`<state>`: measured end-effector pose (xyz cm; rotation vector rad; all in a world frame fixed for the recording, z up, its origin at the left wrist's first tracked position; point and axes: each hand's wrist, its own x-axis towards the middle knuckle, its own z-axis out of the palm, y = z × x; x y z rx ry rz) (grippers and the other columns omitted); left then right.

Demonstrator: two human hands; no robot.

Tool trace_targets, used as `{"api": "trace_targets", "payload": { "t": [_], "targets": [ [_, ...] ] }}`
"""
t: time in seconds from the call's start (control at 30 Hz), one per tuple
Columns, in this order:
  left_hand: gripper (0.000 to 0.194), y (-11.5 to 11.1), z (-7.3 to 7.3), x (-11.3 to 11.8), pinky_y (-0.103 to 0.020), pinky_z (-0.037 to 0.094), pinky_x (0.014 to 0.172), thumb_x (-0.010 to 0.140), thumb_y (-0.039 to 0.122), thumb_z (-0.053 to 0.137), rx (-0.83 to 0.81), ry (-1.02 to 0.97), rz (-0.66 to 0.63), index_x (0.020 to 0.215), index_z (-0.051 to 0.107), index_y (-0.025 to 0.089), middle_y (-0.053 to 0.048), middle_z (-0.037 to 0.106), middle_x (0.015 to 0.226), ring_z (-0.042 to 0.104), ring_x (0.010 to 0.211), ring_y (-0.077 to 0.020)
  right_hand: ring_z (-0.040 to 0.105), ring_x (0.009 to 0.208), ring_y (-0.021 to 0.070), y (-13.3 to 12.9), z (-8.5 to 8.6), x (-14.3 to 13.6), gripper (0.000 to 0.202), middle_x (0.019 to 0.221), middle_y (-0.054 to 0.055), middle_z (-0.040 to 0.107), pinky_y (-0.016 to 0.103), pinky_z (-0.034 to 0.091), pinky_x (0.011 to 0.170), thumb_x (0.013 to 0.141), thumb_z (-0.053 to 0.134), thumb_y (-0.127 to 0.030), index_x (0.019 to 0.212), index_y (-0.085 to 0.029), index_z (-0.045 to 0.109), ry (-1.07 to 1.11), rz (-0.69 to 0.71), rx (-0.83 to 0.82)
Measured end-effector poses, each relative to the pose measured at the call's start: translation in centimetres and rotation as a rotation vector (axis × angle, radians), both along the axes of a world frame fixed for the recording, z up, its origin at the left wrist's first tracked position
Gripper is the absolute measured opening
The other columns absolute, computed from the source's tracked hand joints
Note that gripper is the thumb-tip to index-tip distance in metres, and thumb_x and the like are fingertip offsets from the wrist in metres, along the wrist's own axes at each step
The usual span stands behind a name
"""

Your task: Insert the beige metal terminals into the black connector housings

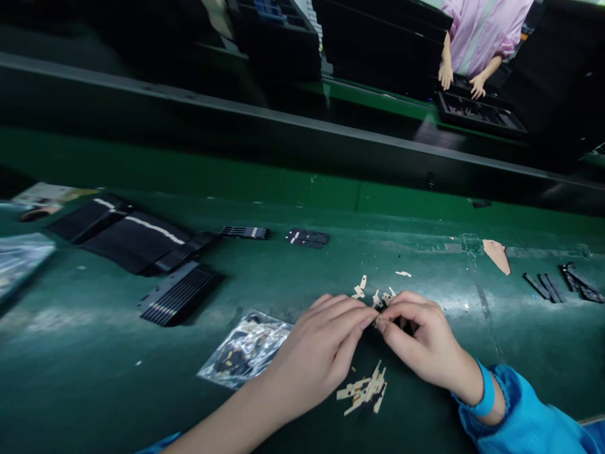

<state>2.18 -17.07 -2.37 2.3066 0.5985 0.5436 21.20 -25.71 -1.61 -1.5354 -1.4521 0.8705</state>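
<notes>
My left hand (326, 340) and my right hand (418, 334) meet over the green table, fingertips pinched together. Whatever small piece sits between them is mostly covered by the fingers, so its kind does not show. Just beyond the fingertips lie several small cream-coloured flat strips (360, 287). Nearer to me, below the hands, is a loose pile of similar cream strips (366, 391), some with dark or orange bits. A clear plastic bag (246, 350) of small parts lies beside my left wrist.
Black ribbed stacks (182, 293) and flat black parts (127, 230) lie at left, with small black plates (306, 238) farther back. Black strips (546, 287) and a tan scrap (497, 255) lie right. Across a dark rail (283, 120), a person in pink (486, 31) handles a black tray (482, 113).
</notes>
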Motion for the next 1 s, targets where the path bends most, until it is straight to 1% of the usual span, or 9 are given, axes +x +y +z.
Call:
{"api": "trace_targets", "payload": {
  "t": [0.13, 0.23, 0.33, 0.43, 0.57, 0.67, 0.77, 0.87, 1.0],
  "targets": [
    [0.032, 0.4, -0.2, 0.1, -0.036, 0.045, 0.078, 0.104, 0.013, 0.037, 0.039, 0.09, 0.027, 0.102, 0.068, 0.018, -0.006, 0.074, 0.096, 0.067, 0.086, -0.0222, 0.063, 0.073, 0.0161, 0.1, -0.1, 0.2, 0.018, 0.079, 0.001, 0.067, 0.028, 0.048, 0.068, 0.083, 0.063, -0.006, 0.076, -0.02, 0.07, 0.042, 0.003, -0.032],
    [0.032, 1.1, -0.6, 0.1, -0.037, 0.047, 0.077, 0.106, 0.021, 0.036, 0.099, 0.184, 0.138, 0.101, 0.068, 0.019, -0.007, 0.074, 0.094, 0.069, 0.086, -0.025, 0.06, 0.067, 0.0151, 0.1, -0.1, 0.5, 0.018, 0.076, 0.0, 0.065, 0.026, 0.044, 0.058, 0.081, 0.062, -0.005, 0.072, -0.02, 0.068, 0.107, -0.013, -0.08],
    [0.033, 1.6, -0.5, 0.0, -0.033, 0.045, 0.067, 0.104, 0.035, 0.045, 0.071, 0.269, 0.226, 0.083, 0.067, 0.021, -0.004, 0.07, 0.079, 0.067, 0.073, -0.0233, 0.057, 0.063, 0.0142, 0.2, 0.1, 0.9, 0.016, 0.074, 0.0, 0.064, 0.025, 0.041, 0.055, 0.081, 0.063, -0.008, 0.07, -0.02, 0.068, 0.172, -0.034, -0.107],
    [0.038, 1.3, 0.4, 0.2, -0.028, 0.04, 0.057, 0.1, 0.041, 0.05, -0.13, 0.237, 0.205, 0.073, 0.067, 0.021, -0.002, 0.067, 0.072, 0.062, 0.064, -0.0194, 0.058, 0.066, 0.0144, 0.3, 0.2, 0.9, 0.015, 0.076, 0.001, 0.064, 0.025, 0.043, 0.058, 0.082, 0.063, -0.009, 0.073, -0.02, 0.069, 0.22, -0.028, -0.118],
    [0.028, 0.8, 1.7, 0.9, -0.026, 0.047, 0.065, 0.095, 0.033, 0.052, -0.57, 0.049, 0.086, 0.084, 0.076, 0.022, -0.001, 0.071, 0.08, 0.065, 0.072, -0.0181, 0.057, 0.07, 0.0153, 0.3, 0.2, 0.7, 0.014, 0.077, 0.001, 0.061, 0.026, 0.042, 0.06, 0.084, 0.062, -0.012, 0.075, -0.02, 0.069, 0.203, 0.016, -0.142],
    [0.027, 0.7, 1.9, 1.2, -0.027, 0.045, 0.063, 0.088, 0.036, 0.058, -0.702, 0.003, 0.117, 0.074, 0.074, 0.02, 0.0, 0.067, 0.071, 0.059, 0.067, -0.0173, 0.053, 0.066, 0.0141, 0.2, 0.0, 0.6, 0.014, 0.074, -0.001, 0.058, 0.025, 0.039, 0.058, 0.082, 0.062, -0.011, 0.073, -0.02, 0.067, 0.167, 0.024, -0.159],
    [0.027, 0.8, 1.6, 1.2, -0.026, 0.042, 0.06, 0.086, 0.036, 0.061, -0.724, 0.006, 0.143, 0.068, 0.072, 0.019, 0.0, 0.066, 0.066, 0.056, 0.062, -0.0162, 0.053, 0.065, 0.0136, 0.1, -0.2, 0.5, 0.016, 0.072, -0.002, 0.058, 0.025, 0.038, 0.057, 0.08, 0.061, -0.007, 0.071, -0.02, 0.065, 0.129, 0.031, -0.158],
    [0.027, 0.8, 1.4, 1.2, -0.025, 0.041, 0.057, 0.086, 0.034, 0.06, -0.683, 0.01, 0.143, 0.066, 0.072, 0.02, 0.001, 0.065, 0.063, 0.054, 0.059, -0.0156, 0.055, 0.065, 0.0139, 0.1, -0.4, 0.5, 0.016, 0.072, -0.002, 0.059, 0.025, 0.039, 0.057, 0.079, 0.061, -0.008, 0.071, -0.02, 0.066, 0.085, 0.036, -0.154],
    [0.027, 0.5, 1.4, 1.3, -0.024, 0.042, 0.054, 0.088, 0.031, 0.057, -0.519, -0.024, 0.224, 0.068, 0.073, 0.02, 0.0, 0.065, 0.065, 0.057, 0.059, -0.0152, 0.057, 0.065, 0.0148, 0.1, -0.2, 0.4, 0.009, 0.076, 0.0, 0.064, 0.026, 0.042, 0.058, 0.079, 0.068, -0.013, 0.076, -0.021, 0.07, -0.048, -0.113, -0.077]
  ]
}}
